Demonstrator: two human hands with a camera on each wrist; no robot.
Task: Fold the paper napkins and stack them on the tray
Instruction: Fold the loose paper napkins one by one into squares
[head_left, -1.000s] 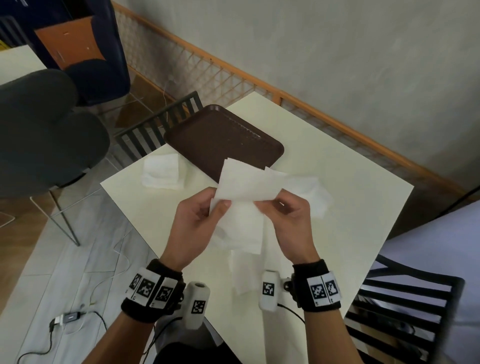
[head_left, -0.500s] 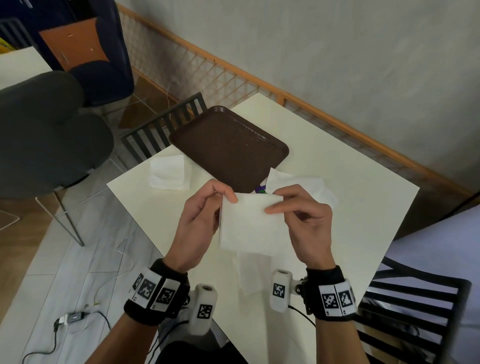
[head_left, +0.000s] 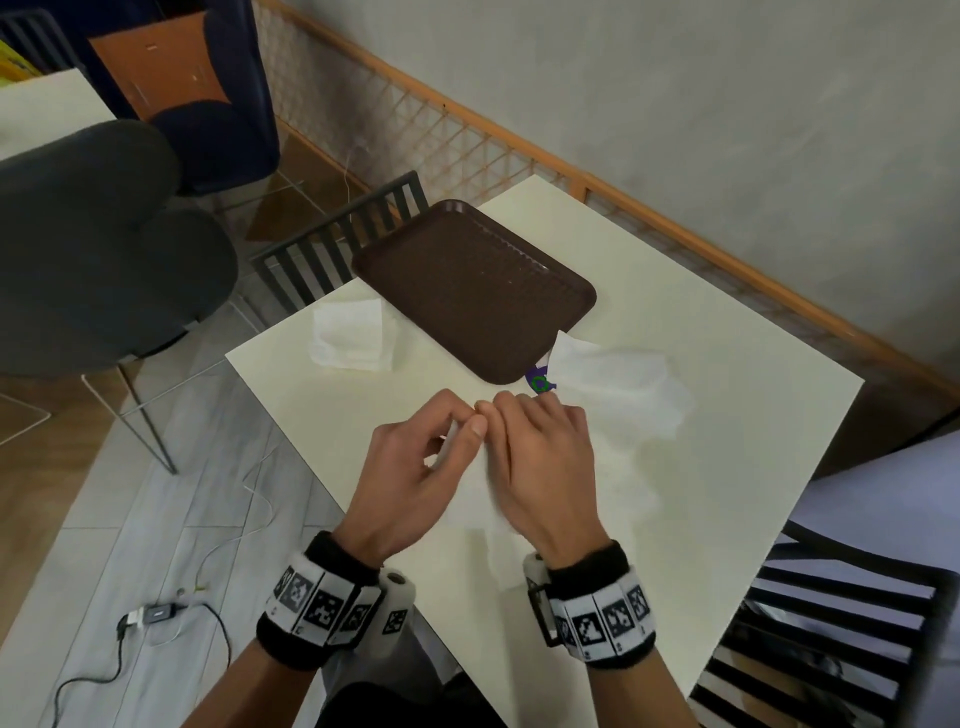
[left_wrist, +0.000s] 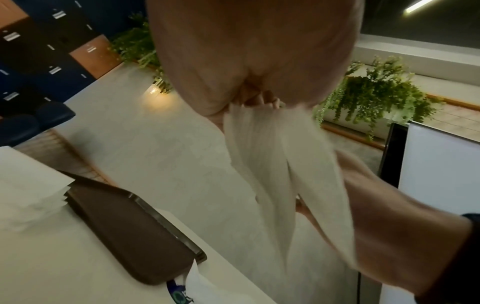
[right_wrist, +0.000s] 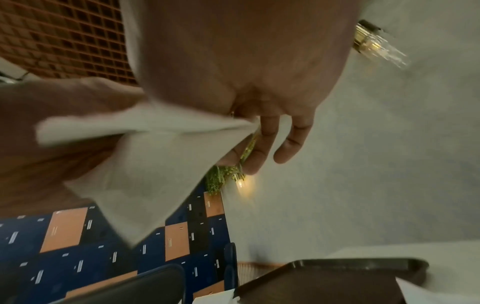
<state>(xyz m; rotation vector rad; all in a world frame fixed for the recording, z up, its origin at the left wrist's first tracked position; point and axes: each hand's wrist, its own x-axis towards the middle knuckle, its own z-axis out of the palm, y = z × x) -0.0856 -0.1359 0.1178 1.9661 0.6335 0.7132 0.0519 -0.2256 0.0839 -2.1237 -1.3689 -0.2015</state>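
A white paper napkin (head_left: 475, 480) hangs doubled over between my two hands, just above the near middle of the table. My left hand (head_left: 460, 423) pinches its top edge; in the left wrist view the napkin (left_wrist: 272, 164) droops in two layers from my fingertips (left_wrist: 259, 100). My right hand (head_left: 504, 410) meets the left knuckle to knuckle and pinches the same napkin (right_wrist: 145, 164) at its upper edge, with the other fingers (right_wrist: 283, 142) sticking out loosely. The brown tray (head_left: 467, 291) lies bare beyond my hands.
A small stack of folded napkins (head_left: 353, 338) lies left of the tray near the table edge. A loose heap of unfolded napkins (head_left: 618, 387) with a purple-green wrapper (head_left: 540, 382) lies right of the tray. Black slatted chairs (head_left: 831, 634) stand at the table's sides.
The napkin was held up flat between my hands. Now the hands have come together and dropped lower, and the napkin hangs doubled over between them.
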